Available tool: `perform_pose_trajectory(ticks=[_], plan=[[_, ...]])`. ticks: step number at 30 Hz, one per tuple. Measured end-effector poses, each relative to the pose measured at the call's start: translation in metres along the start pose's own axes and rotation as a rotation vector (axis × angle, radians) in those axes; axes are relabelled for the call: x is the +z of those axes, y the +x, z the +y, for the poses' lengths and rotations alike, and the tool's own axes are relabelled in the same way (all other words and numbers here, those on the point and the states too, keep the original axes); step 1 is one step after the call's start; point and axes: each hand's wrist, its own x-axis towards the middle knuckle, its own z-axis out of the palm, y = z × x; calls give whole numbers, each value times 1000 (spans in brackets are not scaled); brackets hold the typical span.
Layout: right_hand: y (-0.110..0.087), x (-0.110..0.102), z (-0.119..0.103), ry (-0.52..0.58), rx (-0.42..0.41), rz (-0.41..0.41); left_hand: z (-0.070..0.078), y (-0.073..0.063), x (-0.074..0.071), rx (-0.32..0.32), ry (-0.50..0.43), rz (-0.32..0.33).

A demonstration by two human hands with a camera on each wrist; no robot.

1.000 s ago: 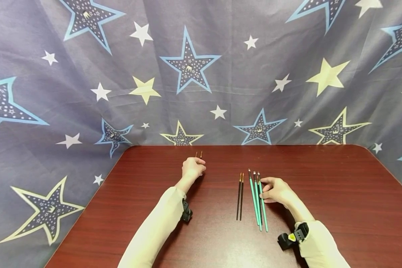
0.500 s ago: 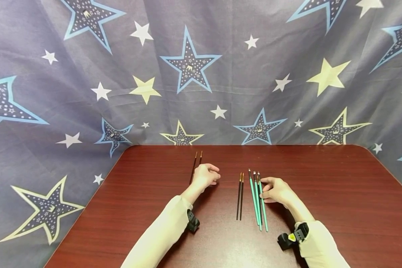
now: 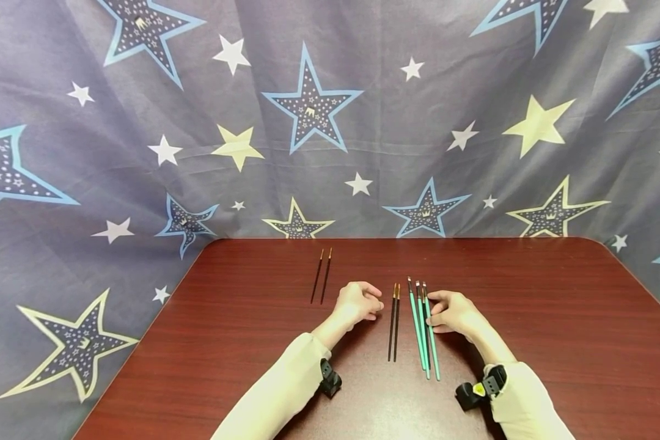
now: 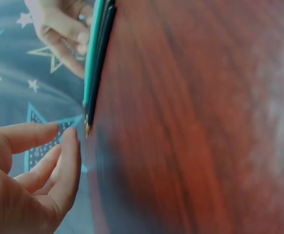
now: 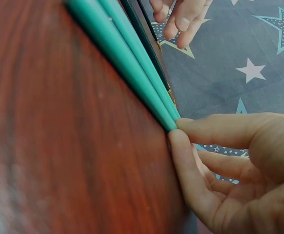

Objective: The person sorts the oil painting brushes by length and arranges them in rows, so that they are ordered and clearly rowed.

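Note:
My left hand hovers just left of two slim black paintbrushes with golden tips. Its fingers are loosely bent and hold nothing; in the left wrist view a gap shows between thumb and forefinger. On the right, my right hand pinches the rightmost green paintbrush near its bristle end, between thumb and forefinger. That brush lies in a tight cluster with other green paintbrushes and a black one partly hidden among them. All handles point towards me.
Two more black paintbrushes lie apart, farther back on the left of the reddish-brown table. Behind the table's far edge hangs a grey curtain printed with stars. Each wrist wears a black camera.
My left hand has let the two back-left black paintbrushes lie and moved right and nearer, up to the middle pair. The right hand has stayed in place.

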Motion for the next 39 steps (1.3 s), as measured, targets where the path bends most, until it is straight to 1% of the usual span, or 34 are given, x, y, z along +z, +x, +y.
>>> perform_pose_trajectory(ticks=[4, 6, 16, 21, 34, 39], plan=[[0, 1, 0, 1, 4, 2, 1, -3, 7, 0, 3, -37], [0, 1, 0, 3, 6, 2, 1, -3, 11, -3, 17, -43], [0, 1, 2, -1, 6, 0, 4, -5, 23, -59, 108, -46], [0, 1, 2, -3, 8, 0, 5, -4, 25, -69, 141, -38], [1, 0, 2, -1, 10, 5, 4, 0, 31, -39, 285, -23], [1, 0, 2, -9, -5, 9, 7, 0, 31, -7, 347, -19]])
